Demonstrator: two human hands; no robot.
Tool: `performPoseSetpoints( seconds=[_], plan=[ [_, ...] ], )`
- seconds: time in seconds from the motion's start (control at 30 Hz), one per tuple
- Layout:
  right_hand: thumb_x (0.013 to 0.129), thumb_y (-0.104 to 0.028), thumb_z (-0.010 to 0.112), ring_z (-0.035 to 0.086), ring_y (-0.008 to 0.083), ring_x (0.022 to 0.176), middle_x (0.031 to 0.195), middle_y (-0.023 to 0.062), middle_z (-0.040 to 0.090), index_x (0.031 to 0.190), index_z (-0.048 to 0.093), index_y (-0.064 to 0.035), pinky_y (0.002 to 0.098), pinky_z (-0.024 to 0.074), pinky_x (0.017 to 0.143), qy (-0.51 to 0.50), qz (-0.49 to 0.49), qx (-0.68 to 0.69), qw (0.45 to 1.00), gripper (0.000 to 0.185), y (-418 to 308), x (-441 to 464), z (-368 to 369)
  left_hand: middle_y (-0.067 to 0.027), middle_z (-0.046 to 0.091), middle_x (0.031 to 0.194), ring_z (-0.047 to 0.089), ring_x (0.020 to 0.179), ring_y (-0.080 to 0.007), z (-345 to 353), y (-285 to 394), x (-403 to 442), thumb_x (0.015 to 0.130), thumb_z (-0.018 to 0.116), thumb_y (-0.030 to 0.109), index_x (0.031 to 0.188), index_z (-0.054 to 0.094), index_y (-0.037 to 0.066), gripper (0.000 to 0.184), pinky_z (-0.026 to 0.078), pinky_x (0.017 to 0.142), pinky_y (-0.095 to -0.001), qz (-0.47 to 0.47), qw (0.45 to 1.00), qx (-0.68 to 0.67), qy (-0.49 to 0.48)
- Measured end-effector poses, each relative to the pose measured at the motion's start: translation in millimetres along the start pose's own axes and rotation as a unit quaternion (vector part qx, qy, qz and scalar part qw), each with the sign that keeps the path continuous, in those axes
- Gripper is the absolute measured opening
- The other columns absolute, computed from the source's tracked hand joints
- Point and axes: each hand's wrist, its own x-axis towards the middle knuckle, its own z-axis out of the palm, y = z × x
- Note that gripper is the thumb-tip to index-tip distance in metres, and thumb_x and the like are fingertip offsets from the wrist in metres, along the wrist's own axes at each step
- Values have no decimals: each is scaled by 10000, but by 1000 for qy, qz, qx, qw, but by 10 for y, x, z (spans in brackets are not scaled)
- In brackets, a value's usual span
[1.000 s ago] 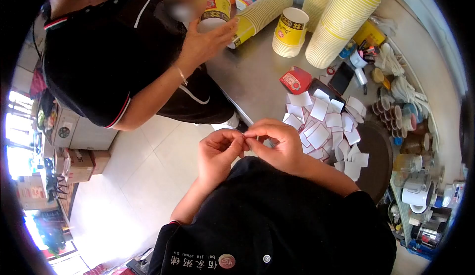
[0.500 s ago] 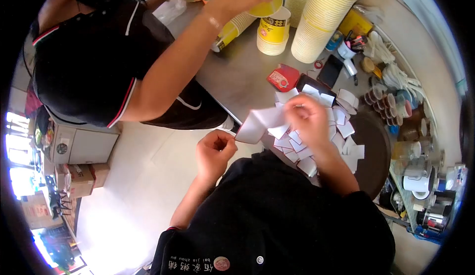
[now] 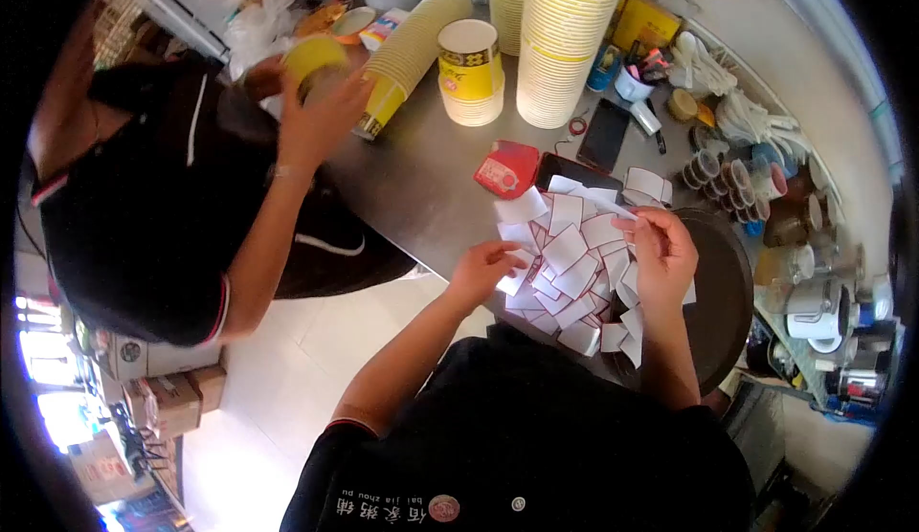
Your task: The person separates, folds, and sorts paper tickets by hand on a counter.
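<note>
A loose heap of white cards point(image 3: 572, 248) with thin dark-red edges lies on the metal table and partly over a round dark tray point(image 3: 720, 293). My right hand point(image 3: 662, 259) is above the heap's right side, its thumb and fingers pinching one white card point(image 3: 610, 204). At the heap's left edge is my left hand point(image 3: 481, 274), fingers stretched toward the cards and slightly apart. Whether its fingertips touch a card is unclear. Beyond the heap lie a red packet point(image 3: 507, 169) and a dark flat object point(image 3: 572, 174) partly covered by cards.
Tall stacks of paper cups point(image 3: 565, 44) and a shorter cup stack point(image 3: 471, 77) stand at the back. A phone point(image 3: 604, 135), a white cup of pens point(image 3: 634, 83) and small lidded tubs point(image 3: 732, 186) line the right. A co-worker's hand point(image 3: 321, 116) handles a yellow-rimmed cup at left.
My left hand has moved right to the heap's edge, and the folded card between my hands is gone from there. My right hand has shifted right. The co-worker's arm has come down and left.
</note>
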Motion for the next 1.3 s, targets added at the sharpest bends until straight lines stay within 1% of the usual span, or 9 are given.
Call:
performPoseSetpoints(
  seconds=[0.2,0.27,0.37,0.77,1.07,1.1,1.17,1.2,1.3],
  plan=[
    [855,22,511,637,188,826,919,93,586,932,551,33,226,470,674,34,42,23,998,87,173,-8,-38,-104,649,915,603,800,-193,-210,215,688,817,552,120,1070,580,32,269,473,715,-287,78,979,149,114],
    [846,19,524,622,172,819,927,106,583,917,558,24,218,457,658,36,62,20,997,79,167,36,40,-115,544,1178,511,1085,-244,-162,272,1138,838,520,190,1160,524,77,341,411,900,-381,254,852,432,149],
    [809,62,524,623,192,840,930,128,591,898,555,27,253,507,729,-41,-41,-59,997,101,65,202,212,-62,341,1386,273,1299,-245,-90,319,1475,864,467,296,1280,414,113,458,241,1043,-459,229,765,598,70],
    [732,58,599,618,194,822,908,118,624,859,587,0,275,492,712,-117,-73,-38,990,141,-6,368,939,-9,180,1466,143,1355,-224,-811,-146,1149,878,393,380,1400,218,145,599,96,1082,-496,165,704,687,74],
    [703,59,635,616,219,778,920,120,613,858,587,0,268,506,643,-201,-195,-67,958,173,-250,309,1536,-99,244,1357,216,1256,-226,-579,-88,403,841,444,398,1315,270,70,602,158,1015,-432,100,767,621,127],
    [703,59,635,616,219,778,920,120,613,858,587,0,268,506,643,-209,-197,-64,956,173,-279,305,1577,-89,344,1247,312,1150,-201,-672,212,189,826,500,356,1229,363,52,523,245,943,-380,158,724,668,63],
    [700,54,641,616,226,778,929,121,607,870,586,5,271,510,636,-220,-251,-78,939,186,-336,285,1650,-69,542,1027,504,939,-153,-1170,1101,-391,798,612,273,1056,550,17,370,418,799,-277,459,67,886,-19],
    [700,54,641,616,226,778,929,121,607,870,586,5,271,510,636,-224,-251,-77,939,186,-355,271,1679,-59,641,918,599,833,-129,-1220,1315,-520,783,669,232,970,643,-1,300,504,727,-225,528,-37,849,-6],
    [698,51,646,617,234,778,954,122,600,882,585,9,272,510,639,-252,-262,-77,928,198,-382,218,1755,7,629,640,593,599,-87,-1205,1165,-355,731,715,144,645,662,-15,189,507,590,-193,608,-52,792,11]
  ],
)
